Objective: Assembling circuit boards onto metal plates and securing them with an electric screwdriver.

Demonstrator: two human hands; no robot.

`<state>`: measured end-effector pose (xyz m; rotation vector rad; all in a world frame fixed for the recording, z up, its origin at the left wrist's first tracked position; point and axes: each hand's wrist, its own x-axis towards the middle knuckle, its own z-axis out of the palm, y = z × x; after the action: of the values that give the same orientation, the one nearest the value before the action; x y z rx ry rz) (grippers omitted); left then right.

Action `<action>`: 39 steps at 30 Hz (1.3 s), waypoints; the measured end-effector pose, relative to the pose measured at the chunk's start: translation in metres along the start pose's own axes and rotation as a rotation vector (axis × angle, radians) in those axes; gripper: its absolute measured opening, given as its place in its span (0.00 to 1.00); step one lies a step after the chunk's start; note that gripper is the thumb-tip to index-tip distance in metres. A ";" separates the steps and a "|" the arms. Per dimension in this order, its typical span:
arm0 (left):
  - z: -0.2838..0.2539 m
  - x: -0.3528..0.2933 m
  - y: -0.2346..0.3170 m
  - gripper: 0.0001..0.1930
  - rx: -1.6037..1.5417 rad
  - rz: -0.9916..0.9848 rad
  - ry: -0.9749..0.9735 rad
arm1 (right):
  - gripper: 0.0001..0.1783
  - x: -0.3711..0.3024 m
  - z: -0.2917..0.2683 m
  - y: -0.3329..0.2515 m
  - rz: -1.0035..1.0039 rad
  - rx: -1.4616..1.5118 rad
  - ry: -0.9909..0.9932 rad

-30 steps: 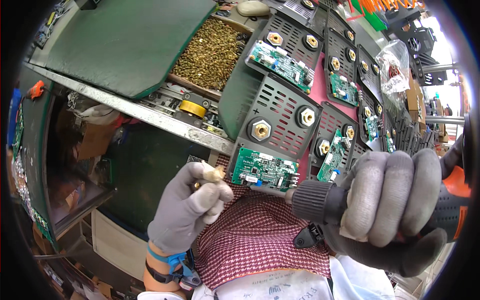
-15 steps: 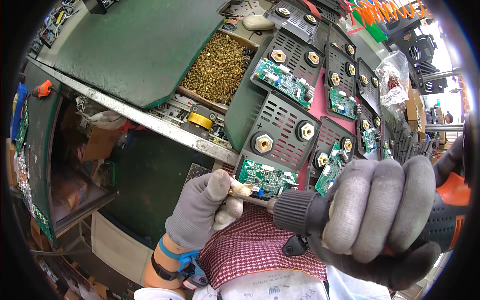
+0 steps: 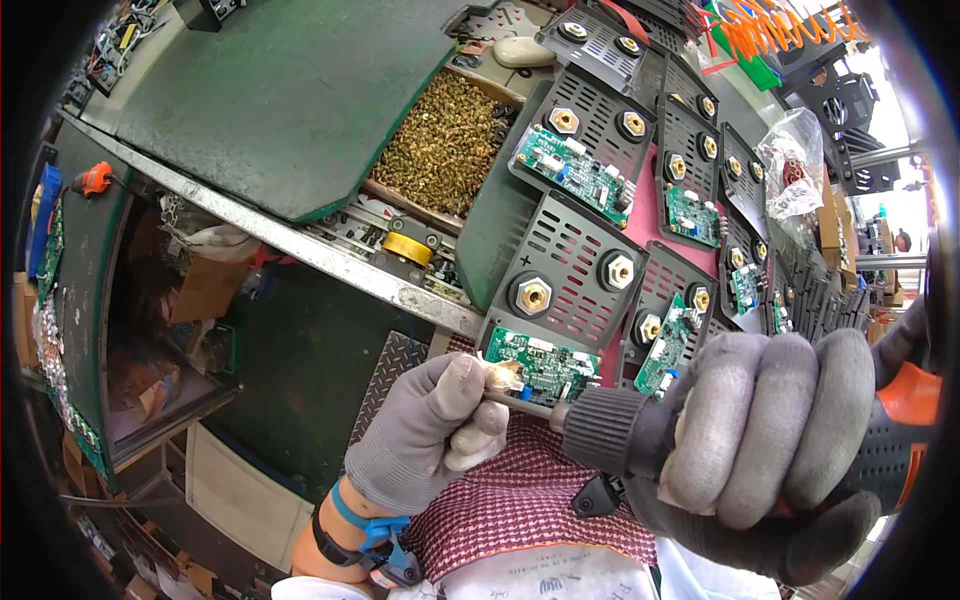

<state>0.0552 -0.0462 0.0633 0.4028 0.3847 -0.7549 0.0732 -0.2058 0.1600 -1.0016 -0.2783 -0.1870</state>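
Observation:
My right hand (image 3: 765, 430), in a grey glove, is wrapped round a black and orange power drill (image 3: 610, 432). The drill lies sideways, and its thin metal bit (image 3: 528, 404) points left. My left hand (image 3: 435, 420), gloved too, is closed in a pinch at the bit's far end. A tan, worn-looking fingertip (image 3: 503, 375) sticks out above the bit. Anything small between the fingers is hidden. Just beyond lies a black slotted metal plate (image 3: 570, 265) with two brass-centred hex nuts and a green circuit board (image 3: 545, 365) at its near end.
Several more black plates with boards lie on the pink surface (image 3: 645, 205) to the right. A box of small brass screws (image 3: 440, 135) stands behind, beside a green mat (image 3: 270, 100). A yellow roll (image 3: 407, 248) sits near the metal bench edge (image 3: 300, 250).
Both hands and the drill appear slightly farther right. Small brass-coloured bits seen between my left fingers are now out of sight. The grips look the same.

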 end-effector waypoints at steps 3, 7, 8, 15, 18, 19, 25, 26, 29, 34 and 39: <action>0.002 0.004 -0.001 0.19 -0.025 -0.022 -0.039 | 0.18 0.000 -0.001 0.000 -0.019 -0.023 0.010; -0.003 -0.011 0.009 0.23 0.367 0.031 0.193 | 0.18 0.004 -0.008 -0.003 -0.021 -0.076 -0.022; -0.008 -0.014 0.016 0.29 0.575 0.071 0.340 | 0.18 0.005 -0.011 -0.003 -0.018 -0.083 -0.025; -0.034 0.014 0.029 0.45 1.799 0.596 0.152 | 0.19 0.015 -0.034 0.007 0.001 0.019 -0.121; -0.027 0.025 0.040 0.47 1.870 0.560 0.040 | 0.18 0.015 -0.037 0.007 -0.023 -0.032 -0.132; -0.024 0.027 0.043 0.47 1.879 0.525 -0.011 | 0.18 0.015 -0.038 0.005 -0.018 -0.056 -0.134; -0.005 0.036 0.055 0.43 2.022 0.478 -0.176 | 0.18 0.017 -0.044 -0.005 0.082 -0.202 -0.100; -0.002 0.037 0.057 0.42 2.076 0.493 -0.190 | 0.18 0.016 -0.044 -0.006 0.071 -0.205 -0.096; 0.004 0.039 0.060 0.38 2.100 0.356 -0.219 | 0.18 0.013 -0.045 -0.001 0.007 -0.181 -0.097; 0.013 0.043 0.062 0.32 2.101 0.318 -0.229 | 0.17 0.011 -0.045 0.005 -0.058 -0.179 -0.092; 0.014 0.046 0.057 0.29 2.149 0.227 -0.207 | 0.17 0.015 -0.046 0.010 -0.105 -0.208 -0.082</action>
<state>0.1297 -0.0412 0.0656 2.2831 -0.8652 -0.7068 0.0965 -0.2401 0.1333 -1.2037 -0.3923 -0.2751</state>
